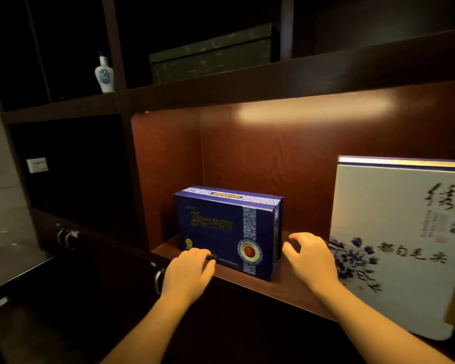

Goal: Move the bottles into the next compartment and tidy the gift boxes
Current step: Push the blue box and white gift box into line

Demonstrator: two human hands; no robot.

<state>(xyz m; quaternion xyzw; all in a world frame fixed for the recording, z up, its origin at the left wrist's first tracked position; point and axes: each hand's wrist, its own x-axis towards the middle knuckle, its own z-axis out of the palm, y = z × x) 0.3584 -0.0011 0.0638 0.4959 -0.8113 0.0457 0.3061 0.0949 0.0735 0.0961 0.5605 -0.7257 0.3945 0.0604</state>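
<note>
Here, upper left of frame, I see one bottle alone in its compartment. Lower centre, my left hand rests curled on the blue box, gripping nothing; my right hand, fingers spread and empty, hovers before the white box. I judge I'm tidying boxes; next, square the blue one.

Dark wood shelving, lit compartment – dim room

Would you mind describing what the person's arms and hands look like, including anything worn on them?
Both forearms are bare as far as the frame shows, with no sleeves visible. The left hand and right hand wear no gloves, and no rings, watch or bracelets can be seen.
</note>
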